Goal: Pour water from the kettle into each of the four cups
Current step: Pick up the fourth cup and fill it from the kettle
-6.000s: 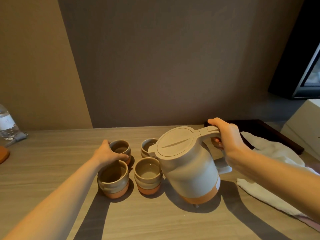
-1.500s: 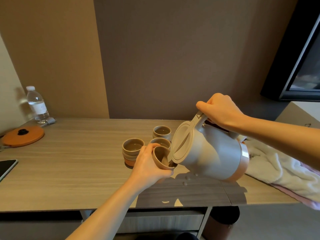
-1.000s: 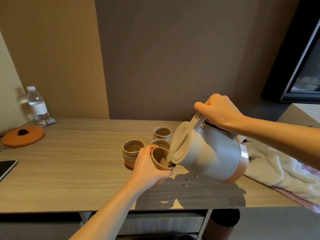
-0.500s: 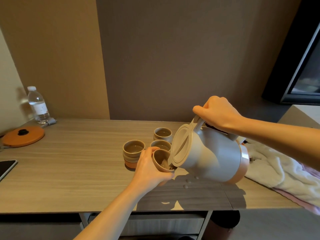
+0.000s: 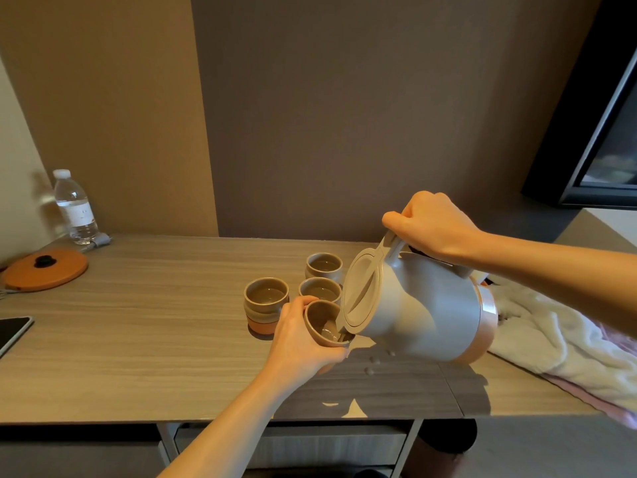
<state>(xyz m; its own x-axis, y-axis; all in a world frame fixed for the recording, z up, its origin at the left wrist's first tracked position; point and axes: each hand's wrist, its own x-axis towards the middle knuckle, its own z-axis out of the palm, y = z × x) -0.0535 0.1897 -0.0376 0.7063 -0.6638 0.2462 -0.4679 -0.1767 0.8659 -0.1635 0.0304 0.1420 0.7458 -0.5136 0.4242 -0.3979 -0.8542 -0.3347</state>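
My right hand (image 5: 432, 227) grips the handle of the grey kettle (image 5: 424, 313), which has an orange base band and is tipped far to the left above the table. Its spout hangs over a tilted cup (image 5: 325, 324) that my left hand (image 5: 300, 343) holds lifted off the table. Water runs into that cup. Three more beige and orange cups stand behind: a left cup (image 5: 266, 303), a middle cup (image 5: 320, 289) and a far cup (image 5: 323, 266). All three seem to hold liquid.
The wooden table (image 5: 144, 322) carries a water bottle (image 5: 76, 208) and an orange lid (image 5: 44, 269) at far left, with a dark phone (image 5: 12, 332) at the left edge. A white towel (image 5: 558, 339) lies at right. The table's front edge is close to the held cup.
Since six seconds ago my left hand has lifted one cup and my right hand has tipped the kettle over it. In the last second the kettle tilted slightly more.
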